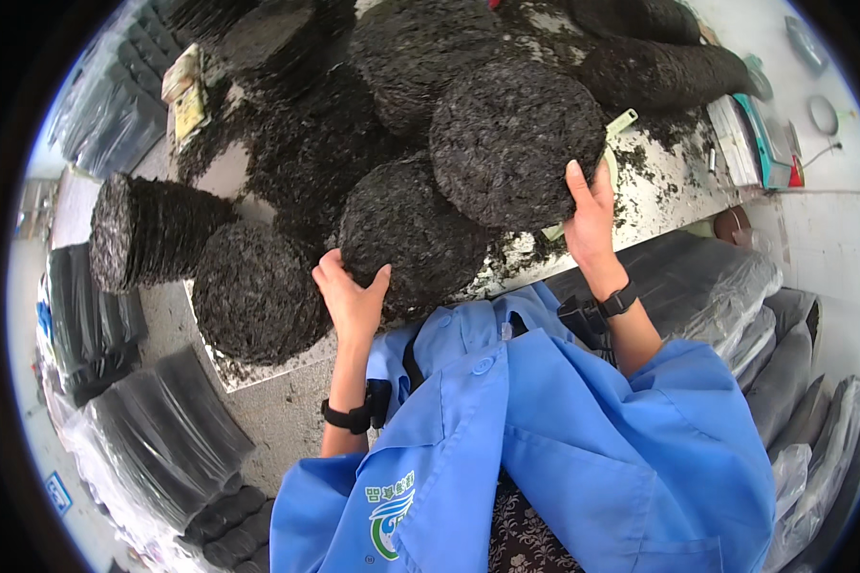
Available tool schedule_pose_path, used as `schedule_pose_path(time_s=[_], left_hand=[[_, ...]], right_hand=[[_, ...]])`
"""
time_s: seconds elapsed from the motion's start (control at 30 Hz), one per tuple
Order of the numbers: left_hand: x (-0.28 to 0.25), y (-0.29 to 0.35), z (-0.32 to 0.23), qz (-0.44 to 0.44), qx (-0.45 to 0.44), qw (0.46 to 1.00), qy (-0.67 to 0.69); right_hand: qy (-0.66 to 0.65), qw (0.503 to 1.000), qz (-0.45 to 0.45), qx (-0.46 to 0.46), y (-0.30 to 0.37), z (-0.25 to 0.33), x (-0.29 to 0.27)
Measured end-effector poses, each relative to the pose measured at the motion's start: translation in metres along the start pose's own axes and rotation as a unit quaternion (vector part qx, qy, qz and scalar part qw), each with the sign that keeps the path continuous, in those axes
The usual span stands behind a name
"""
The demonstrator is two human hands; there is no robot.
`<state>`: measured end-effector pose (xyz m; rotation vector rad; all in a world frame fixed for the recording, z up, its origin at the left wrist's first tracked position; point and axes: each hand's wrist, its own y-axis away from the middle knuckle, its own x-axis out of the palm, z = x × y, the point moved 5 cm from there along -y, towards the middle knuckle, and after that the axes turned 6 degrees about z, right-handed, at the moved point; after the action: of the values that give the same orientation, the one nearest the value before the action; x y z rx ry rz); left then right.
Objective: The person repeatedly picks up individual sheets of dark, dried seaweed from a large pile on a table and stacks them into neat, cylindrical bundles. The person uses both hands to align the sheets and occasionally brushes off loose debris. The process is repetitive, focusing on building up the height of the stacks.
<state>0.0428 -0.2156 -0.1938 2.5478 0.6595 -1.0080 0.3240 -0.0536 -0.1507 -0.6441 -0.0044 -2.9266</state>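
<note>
Seaweed, dried in dark round sheets, forms the upper stack [516, 143], which the right hand [592, 224] holds by its right rim: the thumb lies on the front face, and the other fingers are bent behind the edge. This stack is near the front edge of the white table [683, 201], right of its middle, and it overlaps the lower middle stack [416, 229]; whether it rests there or is lifted, I cannot tell. The left hand [352, 298] is at the left rim of the lower middle stack, with thumb and fingers apart and curved; whether they grip or only touch, the view does not show.

To handle this well, I think the upper stack needs support also from below, because a hold at one side may let the sheets bend or slide. The rims look dry and easy to break, so wide and gentle pressure seems better than a pinch. The left hand should steady the lower middle stack without pushing it into the near-left stack [258, 291], close to the table's front-left corner. Loose seaweed crumbs [677, 132] are scattered toward the right edge, so slow, level movement would probably shed less.
</note>
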Motion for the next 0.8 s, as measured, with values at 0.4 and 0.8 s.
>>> schedule_pose_path(time_s=[0.4, 0.8], left_hand=[[-0.017, -0.004, 0.004, 0.044, -0.100, 0.855, 0.508], [-0.028, -0.006, -0.062, 0.097, 0.030, 0.844, 0.526]], right_hand=[[0.433, 0.872, -0.004, -0.226, 0.022, 0.041, 0.012], [0.482, 0.832, 0.192, -0.193, 0.035, 0.037, 0.089]])
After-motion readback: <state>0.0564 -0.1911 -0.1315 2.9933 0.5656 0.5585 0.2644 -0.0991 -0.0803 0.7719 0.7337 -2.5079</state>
